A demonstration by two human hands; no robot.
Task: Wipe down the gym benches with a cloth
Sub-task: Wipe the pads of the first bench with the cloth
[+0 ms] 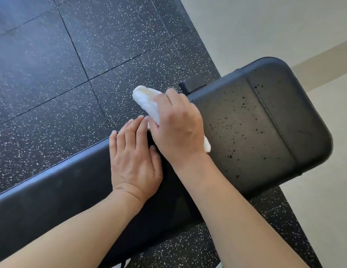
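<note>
Crumbs (239,120) lie on the black bench (269,132) pad. We press our left hand (135,159) flat there, fingers straight, holding nothing. Our right hand (178,126) grips the white cloth (147,102) at the bench's far edge, fingers curled over it.

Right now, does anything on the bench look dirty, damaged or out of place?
Yes: dark specks and crumbs lie scattered over the bench pad, beside the right hand gripping the white cloth. No damage shows.
</note>
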